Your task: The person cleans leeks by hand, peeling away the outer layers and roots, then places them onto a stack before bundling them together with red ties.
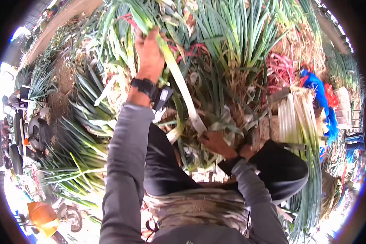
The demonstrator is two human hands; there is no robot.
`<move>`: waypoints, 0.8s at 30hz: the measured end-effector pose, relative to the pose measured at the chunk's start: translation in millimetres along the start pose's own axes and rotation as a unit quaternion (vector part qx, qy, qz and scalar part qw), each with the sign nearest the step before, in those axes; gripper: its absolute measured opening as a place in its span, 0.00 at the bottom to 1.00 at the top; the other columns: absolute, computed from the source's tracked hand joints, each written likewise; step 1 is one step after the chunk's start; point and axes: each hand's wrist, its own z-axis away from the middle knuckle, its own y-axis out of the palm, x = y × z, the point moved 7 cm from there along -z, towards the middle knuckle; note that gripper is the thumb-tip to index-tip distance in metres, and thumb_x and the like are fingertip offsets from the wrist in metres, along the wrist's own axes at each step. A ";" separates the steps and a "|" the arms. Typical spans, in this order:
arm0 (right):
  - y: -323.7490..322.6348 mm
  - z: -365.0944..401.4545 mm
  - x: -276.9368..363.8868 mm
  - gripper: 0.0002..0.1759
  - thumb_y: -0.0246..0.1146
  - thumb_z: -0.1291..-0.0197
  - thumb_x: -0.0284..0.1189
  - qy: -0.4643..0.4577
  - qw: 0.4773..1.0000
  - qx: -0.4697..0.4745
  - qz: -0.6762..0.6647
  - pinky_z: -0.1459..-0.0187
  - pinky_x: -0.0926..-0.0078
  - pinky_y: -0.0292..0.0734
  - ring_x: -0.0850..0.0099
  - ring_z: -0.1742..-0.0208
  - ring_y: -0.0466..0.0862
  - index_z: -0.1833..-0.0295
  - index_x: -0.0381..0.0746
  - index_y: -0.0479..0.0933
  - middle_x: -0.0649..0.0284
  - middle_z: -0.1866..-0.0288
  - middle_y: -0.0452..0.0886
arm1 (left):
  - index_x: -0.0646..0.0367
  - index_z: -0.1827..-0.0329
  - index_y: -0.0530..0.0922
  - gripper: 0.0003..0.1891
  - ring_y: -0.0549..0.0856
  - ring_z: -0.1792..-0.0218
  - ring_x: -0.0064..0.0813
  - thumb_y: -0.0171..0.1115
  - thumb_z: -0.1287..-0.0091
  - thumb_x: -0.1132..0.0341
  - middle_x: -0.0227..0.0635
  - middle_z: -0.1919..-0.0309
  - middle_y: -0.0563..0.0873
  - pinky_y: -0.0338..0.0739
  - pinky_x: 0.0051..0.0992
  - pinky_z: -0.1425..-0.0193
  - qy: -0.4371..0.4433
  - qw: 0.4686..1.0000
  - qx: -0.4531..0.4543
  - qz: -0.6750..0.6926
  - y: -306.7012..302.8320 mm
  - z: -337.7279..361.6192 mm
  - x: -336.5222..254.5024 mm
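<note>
A long leek (178, 77) slants across the middle of the view, green at the top and white lower down. My left hand (149, 55), with a black watch on the wrist, is closed around its green upper part. At the white lower end, the fingers of my right hand (217, 143) are pinched together. A pale, flat-looking end with a small dark dot shows right at those fingertips; I cannot tell whether it is leek or a blade. Trimmed leaves and roots lie beneath both hands, between my bent knees.
Piles of leeks (236, 32) lie ahead, with more leeks (79, 162) to the left. On the right, a neat leek bundle (295, 118) rests across a stand. Red ties (281, 69) and a blue bag (317, 91) are near it. Motorbikes (38, 132) stand at far left.
</note>
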 end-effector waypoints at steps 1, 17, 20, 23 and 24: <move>30.5 24.2 -17.1 0.20 0.65 0.33 0.43 0.000 0.999 0.025 0.037 0.50 0.56 0.79 0.50 0.53 0.87 0.47 0.37 0.83 0.46 0.56 0.86 | 0.57 0.51 0.78 0.12 0.83 0.65 0.29 0.67 0.35 0.78 0.34 0.61 0.84 0.81 0.30 0.62 -0.012 1.000 -0.018 0.012 4.4 1.3 -8.6; -119.4 -28.7 120.3 0.16 0.62 0.28 0.32 -0.248 0.942 -0.209 0.081 0.62 0.62 0.86 0.56 0.64 0.86 0.40 0.37 0.77 0.53 0.48 0.82 | 0.63 0.44 0.74 0.12 0.81 0.64 0.34 0.62 0.24 0.67 0.42 0.60 0.81 0.83 0.32 0.60 -0.049 0.987 -0.093 0.123 -67.7 -31.2 -19.4; -101.7 -7.8 123.7 0.10 0.65 0.32 0.29 -0.353 0.864 -0.219 0.285 0.60 0.66 0.85 0.63 0.63 0.86 0.48 0.39 0.80 0.61 0.55 0.81 | 0.62 0.49 0.77 0.12 0.80 0.67 0.34 0.62 0.24 0.61 0.38 0.65 0.81 0.79 0.31 0.65 -0.092 0.978 -0.125 0.137 -89.9 -32.7 -9.8; -102.8 -1.1 94.1 0.11 0.64 0.33 0.28 -0.285 0.899 -0.260 0.207 0.60 0.64 0.83 0.60 0.61 0.86 0.47 0.40 0.81 0.55 0.58 0.83 | 0.63 0.51 0.78 0.15 0.80 0.68 0.33 0.59 0.22 0.56 0.38 0.66 0.81 0.79 0.30 0.65 -0.107 0.976 -0.131 0.136 -106.3 -38.6 9.5; -110.7 1.9 74.6 0.11 0.64 0.33 0.28 -0.174 0.945 -0.248 0.122 0.59 0.63 0.83 0.59 0.59 0.86 0.47 0.40 0.81 0.53 0.57 0.83 | 0.63 0.51 0.77 0.16 0.80 0.69 0.33 0.57 0.21 0.56 0.38 0.67 0.81 0.79 0.30 0.64 -0.103 0.974 -0.138 0.144 -103.4 -37.2 9.7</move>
